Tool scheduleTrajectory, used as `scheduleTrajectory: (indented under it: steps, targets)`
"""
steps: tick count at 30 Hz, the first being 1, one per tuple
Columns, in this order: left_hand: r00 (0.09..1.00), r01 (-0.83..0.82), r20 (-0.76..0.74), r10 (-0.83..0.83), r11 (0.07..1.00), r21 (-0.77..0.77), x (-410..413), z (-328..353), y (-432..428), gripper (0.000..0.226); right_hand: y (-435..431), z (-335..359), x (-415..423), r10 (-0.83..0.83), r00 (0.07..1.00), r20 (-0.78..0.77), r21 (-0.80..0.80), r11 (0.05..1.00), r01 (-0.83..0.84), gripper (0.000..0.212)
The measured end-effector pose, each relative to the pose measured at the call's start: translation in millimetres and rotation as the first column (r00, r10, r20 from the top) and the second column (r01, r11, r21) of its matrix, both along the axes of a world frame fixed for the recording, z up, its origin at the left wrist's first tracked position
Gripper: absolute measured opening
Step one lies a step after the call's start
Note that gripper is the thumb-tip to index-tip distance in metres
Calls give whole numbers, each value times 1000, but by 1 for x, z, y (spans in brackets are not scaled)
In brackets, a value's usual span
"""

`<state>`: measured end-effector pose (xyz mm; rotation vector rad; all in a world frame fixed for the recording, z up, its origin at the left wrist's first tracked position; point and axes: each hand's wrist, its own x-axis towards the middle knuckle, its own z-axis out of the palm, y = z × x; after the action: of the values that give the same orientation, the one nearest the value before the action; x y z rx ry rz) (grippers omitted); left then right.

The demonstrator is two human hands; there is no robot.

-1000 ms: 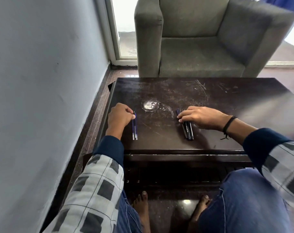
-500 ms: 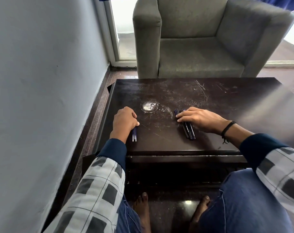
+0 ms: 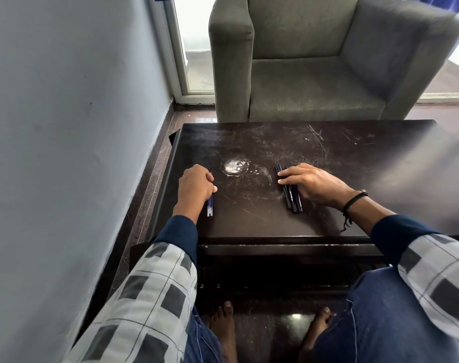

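Two thin blue pen refills (image 3: 210, 206) lie on the dark wooden table (image 3: 341, 158) near its left front. My left hand (image 3: 195, 188) is curled over their far ends, thumb against them, and only their near ends show. To the right lies a small bundle of dark pens (image 3: 292, 200), pointing away from me. My right hand (image 3: 315, 183) rests on that bundle with its fingers laid nearly straight across the pens; the thumb is hidden.
A whitish round smudge (image 3: 235, 166) marks the table between my hands. A grey armchair (image 3: 301, 82) stands just beyond the table's far edge. A pale wall (image 3: 66, 153) runs close along the left, and a glass door (image 3: 197, 48) is behind.
My left hand has slid over the blue refills and curled on them, covering most of their length. My right hand has stayed on the dark pens.
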<state>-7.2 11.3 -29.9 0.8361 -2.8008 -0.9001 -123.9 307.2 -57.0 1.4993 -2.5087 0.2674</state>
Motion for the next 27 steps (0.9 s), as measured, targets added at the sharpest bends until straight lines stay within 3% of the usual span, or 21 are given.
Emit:
scheduleTrajectory:
  steps: [17, 20, 22, 27]
  targets:
    - [999, 17, -28, -18, 1000, -14, -7, 0, -1, 25, -3, -7, 8, -132, 984, 119, -105, 984, 145, 61]
    - [999, 23, -32, -23, 1000, -9, -7, -1, -2, 24, 0, 6, 14, -149, 965, 216, -195, 962, 192, 56]
    - [999, 29, -32, -29, 1000, -6, -8, -1, -3, 24, 7, 14, 17, -119, 943, 312, -172, 969, 179, 50]
    - [999, 32, -34, -32, 999, -8, -7, 0, -2, 23, 17, 15, 24, -112, 905, 410, 35, 994, 107, 93]
